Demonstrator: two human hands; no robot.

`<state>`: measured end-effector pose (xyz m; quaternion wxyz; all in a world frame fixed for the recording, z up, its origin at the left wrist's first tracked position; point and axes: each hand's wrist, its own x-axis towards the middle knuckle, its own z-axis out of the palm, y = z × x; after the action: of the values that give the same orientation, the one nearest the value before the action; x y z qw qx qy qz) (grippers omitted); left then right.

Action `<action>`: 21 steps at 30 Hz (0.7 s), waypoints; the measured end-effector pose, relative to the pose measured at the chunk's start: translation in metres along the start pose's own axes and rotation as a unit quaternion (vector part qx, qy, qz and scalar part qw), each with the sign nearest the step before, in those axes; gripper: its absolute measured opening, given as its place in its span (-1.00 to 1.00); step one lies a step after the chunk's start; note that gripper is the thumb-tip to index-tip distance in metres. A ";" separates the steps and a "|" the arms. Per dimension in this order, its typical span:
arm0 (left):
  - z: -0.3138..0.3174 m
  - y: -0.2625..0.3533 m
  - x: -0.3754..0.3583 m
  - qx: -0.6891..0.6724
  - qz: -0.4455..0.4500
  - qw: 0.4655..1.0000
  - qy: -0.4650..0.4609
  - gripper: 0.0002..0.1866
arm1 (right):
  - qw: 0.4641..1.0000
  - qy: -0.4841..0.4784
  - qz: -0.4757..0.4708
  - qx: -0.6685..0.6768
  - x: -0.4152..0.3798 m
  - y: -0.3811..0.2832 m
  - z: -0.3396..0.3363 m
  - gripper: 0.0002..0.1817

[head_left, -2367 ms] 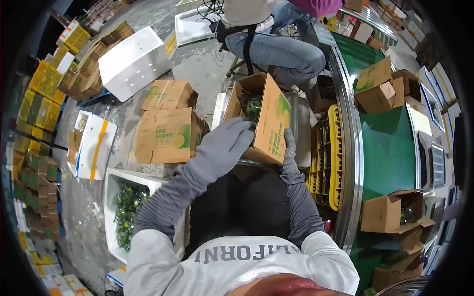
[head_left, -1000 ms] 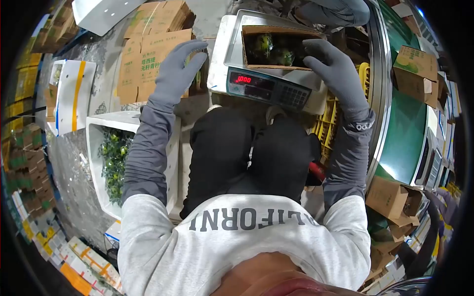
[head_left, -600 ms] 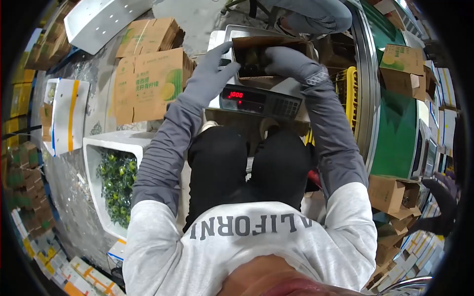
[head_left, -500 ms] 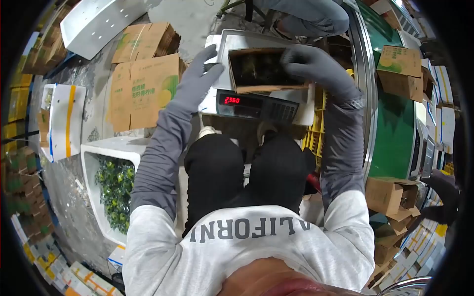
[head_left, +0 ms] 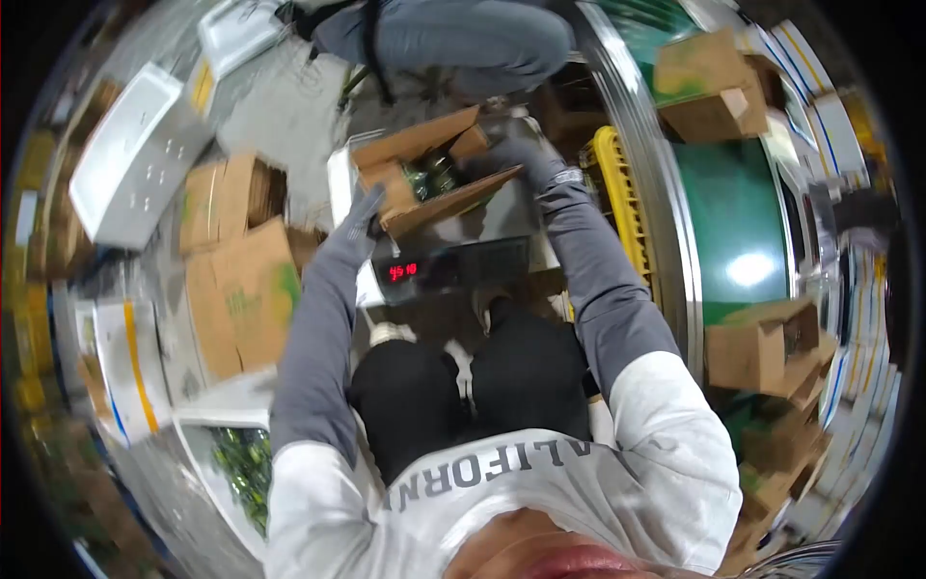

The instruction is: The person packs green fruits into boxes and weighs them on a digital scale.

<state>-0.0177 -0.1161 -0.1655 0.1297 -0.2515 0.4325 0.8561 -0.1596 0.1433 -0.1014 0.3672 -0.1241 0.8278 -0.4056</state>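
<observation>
An open cardboard box [head_left: 449,205] with dark green produce inside sits tilted over the scale [head_left: 492,259], whose red digits are blurred. My left hand [head_left: 365,214], gloved in grey, is at the box's left end; its fingers are smeared by motion. At the box's right end is my right hand [head_left: 521,159], also gloved and blurred, partly behind the raised flap. Whether either hand grips the cardboard cannot be made out.
Flattened cartons [head_left: 241,299] stand at the left, above a white foam box [head_left: 222,415] of green fruit. Another person's leg [head_left: 453,43] is beyond the scale. A yellow crate [head_left: 622,203] and a green conveyor [head_left: 728,227] lie to the right.
The view has shifted and turned. The box is now tilted with its flaps raised, and both hands have come to its ends. The red reading has changed.
</observation>
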 end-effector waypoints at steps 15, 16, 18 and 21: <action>0.218 0.014 -0.079 -0.028 -0.018 0.980 -0.198 -0.59 | 0.748 0.116 -0.129 0.640 -0.144 0.121 0.091 -0.43; 0.256 0.011 -0.090 -0.025 -0.021 0.975 -0.219 -0.64 | 0.748 0.104 -0.082 0.650 -0.148 0.123 0.094 -0.43; 0.310 -0.009 -0.083 -0.022 -0.068 0.958 -0.279 -0.63 | 0.716 0.025 -0.200 0.668 -0.162 0.136 0.093 -0.41; 0.388 -0.050 -0.069 0.035 -0.048 0.963 -0.263 -0.50 | 0.700 0.070 -0.164 0.692 -0.184 0.137 0.085 -0.49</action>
<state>-0.0615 0.2259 0.0326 0.2887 -0.0328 0.4005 0.8690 0.0423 0.2743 -0.1464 0.2187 0.0598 0.3037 -0.9254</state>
